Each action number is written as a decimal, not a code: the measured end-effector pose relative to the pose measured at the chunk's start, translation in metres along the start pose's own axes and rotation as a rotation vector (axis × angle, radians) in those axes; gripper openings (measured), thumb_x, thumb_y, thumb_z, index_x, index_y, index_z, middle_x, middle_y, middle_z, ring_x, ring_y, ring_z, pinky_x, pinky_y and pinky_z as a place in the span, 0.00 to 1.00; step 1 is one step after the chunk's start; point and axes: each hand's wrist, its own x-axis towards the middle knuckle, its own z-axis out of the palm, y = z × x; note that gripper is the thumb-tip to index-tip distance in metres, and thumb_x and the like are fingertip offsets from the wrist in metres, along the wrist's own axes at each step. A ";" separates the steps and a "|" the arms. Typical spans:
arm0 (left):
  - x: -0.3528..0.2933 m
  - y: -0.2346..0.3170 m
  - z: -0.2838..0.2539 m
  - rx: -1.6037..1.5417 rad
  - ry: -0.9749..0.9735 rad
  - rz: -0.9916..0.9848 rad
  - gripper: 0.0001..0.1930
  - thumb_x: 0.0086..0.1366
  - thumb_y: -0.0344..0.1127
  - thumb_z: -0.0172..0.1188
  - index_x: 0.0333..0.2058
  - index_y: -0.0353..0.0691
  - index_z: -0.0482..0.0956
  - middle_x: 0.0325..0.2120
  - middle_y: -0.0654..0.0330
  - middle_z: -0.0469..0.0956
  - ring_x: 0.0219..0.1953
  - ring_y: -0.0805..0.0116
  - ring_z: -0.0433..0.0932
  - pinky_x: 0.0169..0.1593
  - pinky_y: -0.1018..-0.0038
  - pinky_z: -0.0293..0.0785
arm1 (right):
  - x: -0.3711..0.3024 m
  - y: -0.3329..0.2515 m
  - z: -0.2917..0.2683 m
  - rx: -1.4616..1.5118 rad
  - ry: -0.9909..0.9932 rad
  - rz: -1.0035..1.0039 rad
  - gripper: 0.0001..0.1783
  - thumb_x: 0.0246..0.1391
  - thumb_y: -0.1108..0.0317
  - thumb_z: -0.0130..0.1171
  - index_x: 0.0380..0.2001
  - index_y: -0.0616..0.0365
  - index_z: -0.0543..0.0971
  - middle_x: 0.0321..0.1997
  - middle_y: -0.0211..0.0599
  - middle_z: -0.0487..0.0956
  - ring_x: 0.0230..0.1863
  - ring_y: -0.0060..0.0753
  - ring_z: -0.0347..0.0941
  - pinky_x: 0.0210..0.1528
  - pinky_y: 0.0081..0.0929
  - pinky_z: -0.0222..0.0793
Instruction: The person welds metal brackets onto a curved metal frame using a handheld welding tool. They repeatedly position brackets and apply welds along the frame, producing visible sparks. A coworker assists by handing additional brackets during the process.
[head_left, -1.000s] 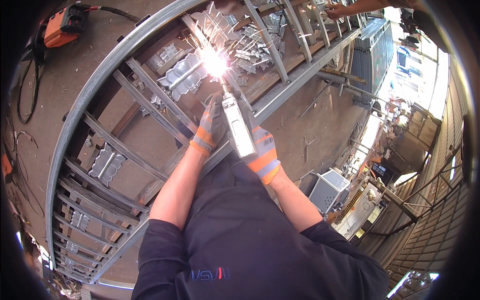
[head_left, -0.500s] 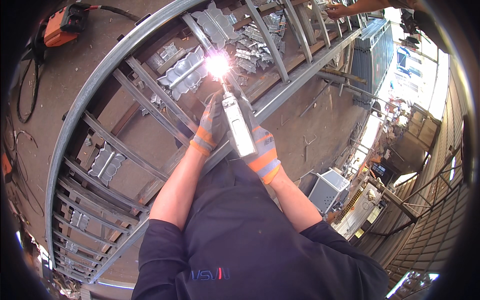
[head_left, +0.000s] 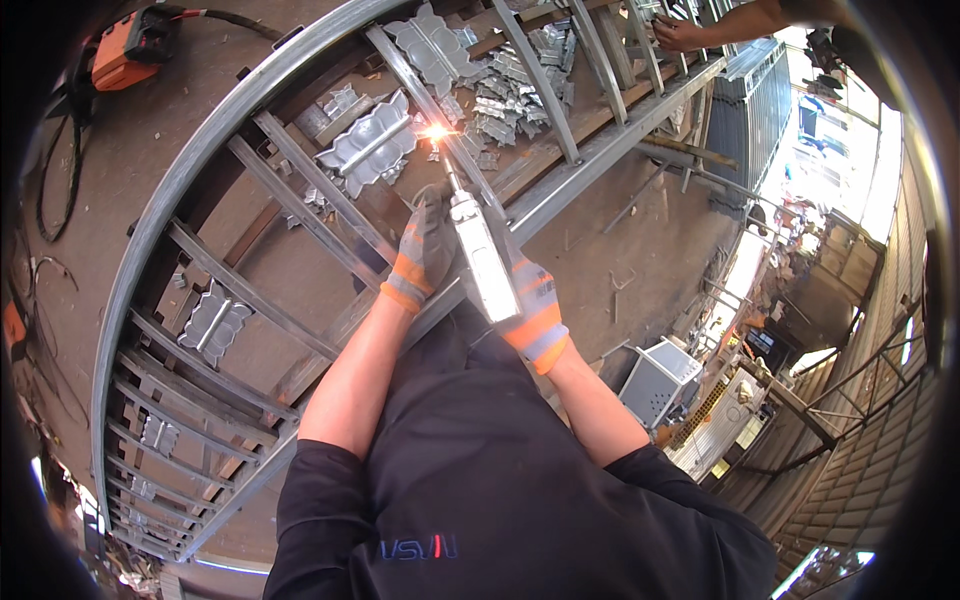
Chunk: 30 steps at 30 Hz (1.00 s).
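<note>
A silver-white handheld welding gun (head_left: 487, 262) points away from me, its thin nozzle ending at a small orange spark (head_left: 436, 132). My right hand (head_left: 530, 290), in a grey and orange glove, is closed around the gun from the right. Against the gun's left side, close behind the nozzle, is my gloved left hand (head_left: 428, 245); its fingers are bent and partly hidden. The spark sits where a grey metal bar (head_left: 415, 85) of a large frame (head_left: 160, 210) meets the right end of a silver leaf-shaped ornamental plate (head_left: 368, 145).
Another ornamental plate (head_left: 432, 48) and a pile of small metal pieces (head_left: 515, 95) lie beyond the spark. At the upper right is another person's hand (head_left: 680, 35) by the frame. An orange machine (head_left: 130, 48) with cables stands at far left, and a grey box (head_left: 660, 380) at right.
The bright white-pink glare has shrunk to a small orange spark. The gun's rear end and my right hand have shifted slightly right and toward me; my left hand stays nearly in place.
</note>
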 end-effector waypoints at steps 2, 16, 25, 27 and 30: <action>-0.006 0.011 0.004 -0.081 0.089 0.013 0.27 0.81 0.53 0.54 0.63 0.34 0.75 0.52 0.56 0.82 0.52 0.66 0.81 0.60 0.66 0.78 | -0.009 0.001 -0.009 -0.039 0.013 -0.076 0.21 0.60 0.68 0.68 0.55 0.61 0.80 0.40 0.48 0.85 0.37 0.55 0.83 0.38 0.40 0.78; 0.159 0.106 0.057 2.293 0.394 0.454 0.44 0.66 0.59 0.64 0.74 0.43 0.65 0.78 0.49 0.57 0.78 0.43 0.56 0.79 0.47 0.49 | -0.062 0.047 -0.103 -0.058 0.089 -0.138 0.27 0.57 0.69 0.70 0.60 0.59 0.78 0.44 0.44 0.87 0.39 0.50 0.85 0.41 0.38 0.79; 0.211 0.092 0.029 2.837 0.353 0.500 0.28 0.75 0.40 0.47 0.69 0.31 0.69 0.72 0.32 0.63 0.73 0.28 0.64 0.73 0.38 0.62 | -0.038 0.118 -0.162 0.172 0.028 -0.150 0.39 0.59 0.68 0.70 0.72 0.60 0.67 0.44 0.48 0.86 0.40 0.50 0.86 0.42 0.37 0.80; 0.202 0.098 0.034 2.947 0.352 0.551 0.25 0.75 0.37 0.48 0.64 0.28 0.74 0.59 0.32 0.78 0.60 0.35 0.79 0.64 0.44 0.76 | -0.028 0.151 -0.181 0.138 -0.005 -0.244 0.38 0.61 0.69 0.67 0.73 0.57 0.67 0.49 0.46 0.85 0.44 0.48 0.85 0.45 0.35 0.80; 0.198 0.124 0.072 2.599 0.481 0.384 0.17 0.72 0.36 0.53 0.52 0.31 0.78 0.44 0.41 0.85 0.47 0.44 0.87 0.50 0.50 0.83 | -0.014 0.201 -0.217 0.290 -0.069 -0.238 0.34 0.61 0.69 0.69 0.69 0.56 0.72 0.48 0.46 0.86 0.45 0.45 0.86 0.46 0.35 0.80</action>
